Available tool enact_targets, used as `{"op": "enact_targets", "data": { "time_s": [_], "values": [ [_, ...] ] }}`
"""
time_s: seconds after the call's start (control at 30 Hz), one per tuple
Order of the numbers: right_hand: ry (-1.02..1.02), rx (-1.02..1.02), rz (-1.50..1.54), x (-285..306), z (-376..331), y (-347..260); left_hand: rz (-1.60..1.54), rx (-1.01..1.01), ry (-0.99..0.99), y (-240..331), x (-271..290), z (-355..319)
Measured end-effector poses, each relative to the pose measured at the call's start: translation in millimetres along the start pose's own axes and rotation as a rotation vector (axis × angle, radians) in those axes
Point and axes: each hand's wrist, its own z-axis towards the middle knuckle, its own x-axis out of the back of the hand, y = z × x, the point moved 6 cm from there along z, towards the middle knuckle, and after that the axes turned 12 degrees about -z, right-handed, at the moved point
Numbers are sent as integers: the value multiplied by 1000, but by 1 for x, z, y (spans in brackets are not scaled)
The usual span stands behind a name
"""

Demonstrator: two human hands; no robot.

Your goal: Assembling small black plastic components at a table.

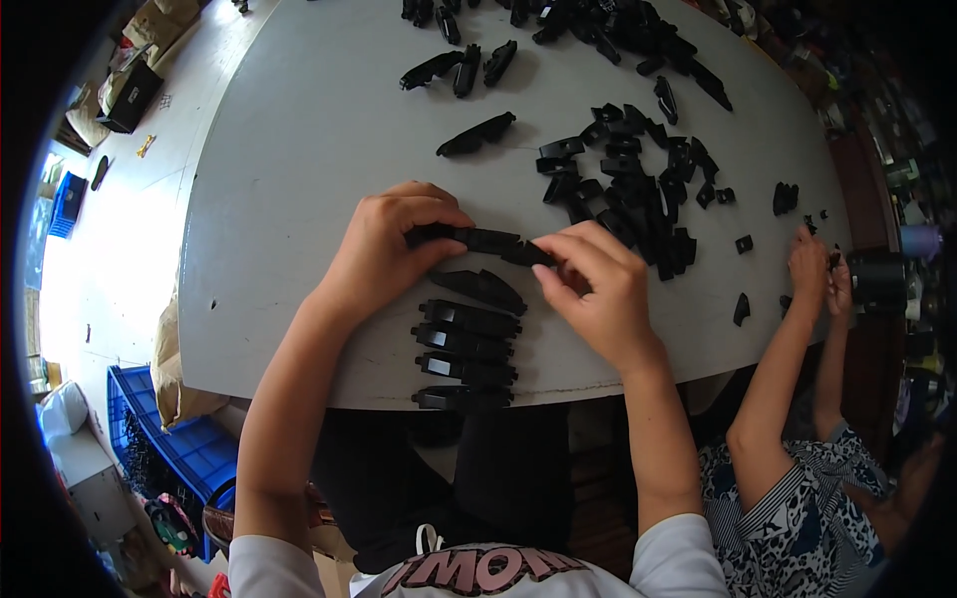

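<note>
My left hand (pixel 397 234) pinches the left end of a long black plastic part (pixel 488 240) just above the table. At its right end, my right hand (pixel 593 284) grips a small black piece (pixel 526 253) that meets or nearly meets the long part; whether they are joined I cannot tell. Right below my hands, several similar black plastic parts (pixel 467 344) lie in a column running down to the table's near edge. The topmost one (pixel 482 289) is slightly tilted, and the lower ones lie side by side.
A loose pile of small black pieces (pixel 628 169) covers the table (pixel 289 149) right of centre, with more long black parts (pixel 618 30) at the far side. At the right, a co-worker's hands (pixel 815 269) handle small pieces. A blue crate (pixel 179 439) stands at the lower left.
</note>
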Motion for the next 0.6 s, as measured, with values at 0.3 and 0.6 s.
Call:
{"op": "enact_targets", "data": {
  "time_s": [0.3,0.6],
  "values": [
    [33,-54,28,-14,20,-2,-2,-12,7,0,-3,1],
    [-31,-13,117,-16,15,-11,0,-45,21,0,-1,-1]
  ]
}}
